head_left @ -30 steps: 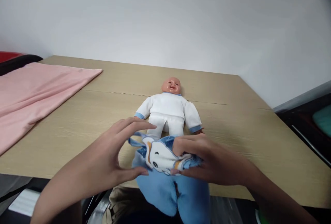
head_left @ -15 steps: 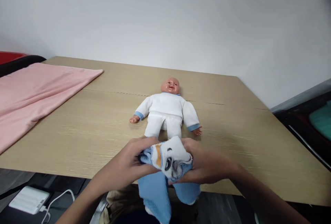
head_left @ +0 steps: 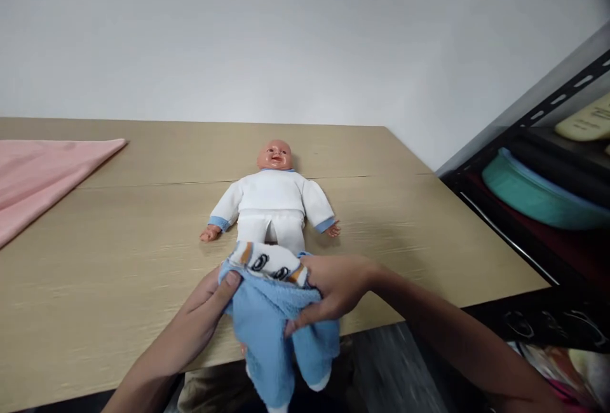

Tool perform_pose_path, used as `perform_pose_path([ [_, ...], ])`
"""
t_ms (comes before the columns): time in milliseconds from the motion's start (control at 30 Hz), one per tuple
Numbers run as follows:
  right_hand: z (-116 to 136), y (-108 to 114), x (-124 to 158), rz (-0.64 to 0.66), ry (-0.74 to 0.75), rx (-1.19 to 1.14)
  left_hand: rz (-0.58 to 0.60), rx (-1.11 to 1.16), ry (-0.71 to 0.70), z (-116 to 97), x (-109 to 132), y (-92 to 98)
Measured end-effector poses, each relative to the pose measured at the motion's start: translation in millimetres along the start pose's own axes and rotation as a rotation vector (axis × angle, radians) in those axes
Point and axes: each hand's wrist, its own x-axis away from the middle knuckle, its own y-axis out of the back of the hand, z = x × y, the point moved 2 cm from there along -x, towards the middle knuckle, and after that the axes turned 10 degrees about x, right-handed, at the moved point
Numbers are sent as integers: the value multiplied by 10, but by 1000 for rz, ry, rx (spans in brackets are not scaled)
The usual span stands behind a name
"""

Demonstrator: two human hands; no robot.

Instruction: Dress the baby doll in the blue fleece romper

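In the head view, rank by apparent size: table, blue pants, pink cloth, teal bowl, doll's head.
Table
Blue pants
Pink cloth, teal bowl: too alike to rank, both cut off
Doll's head

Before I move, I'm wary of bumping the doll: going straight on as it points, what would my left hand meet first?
Your left hand would first meet the blue garment it grips; beyond, probably the doll's legs, though depth is unclear.

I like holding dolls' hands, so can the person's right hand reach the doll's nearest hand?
Probably yes: the doll's hand lies just beyond the right hand, with nothing seen between them. But the right hand grips the blue outfit, so it may need to let go first.
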Motion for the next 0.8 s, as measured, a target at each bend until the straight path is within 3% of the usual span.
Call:
perform_pose_path([
  [67, -63, -49, 10, 10, 4, -119, 54, 36, 65, 22, 46, 38],
  [167, -189, -72, 48, -132, -227, -193, 250, -1, 107, -77, 103, 50],
  [233, -218, -67, 53, -128, -309, -202, 361, -51, 140, -151, 114, 33],
  [333, -142, -62, -4, 117, -122, -271, 434, -2, 140, -195, 89, 21],
  [400, -75, -77, -38, 292, 35, -331, 424, 15, 81, -178, 59, 37],
  [467, -57, -109, -47, 338, 84, -354, 378, -27, 29, -138, 40, 62],
  [600, -145, -197, 30, 188, -32, -367, 321, -74, 35, -84, 65, 63],
  [700, -175, -244, 102, 84, -75, -398, 420, -48, 47, -101, 132, 5],
  [800, -90, -306, 125, 74, -88, -462, 515, 52, 40, -117, 215, -55],
])
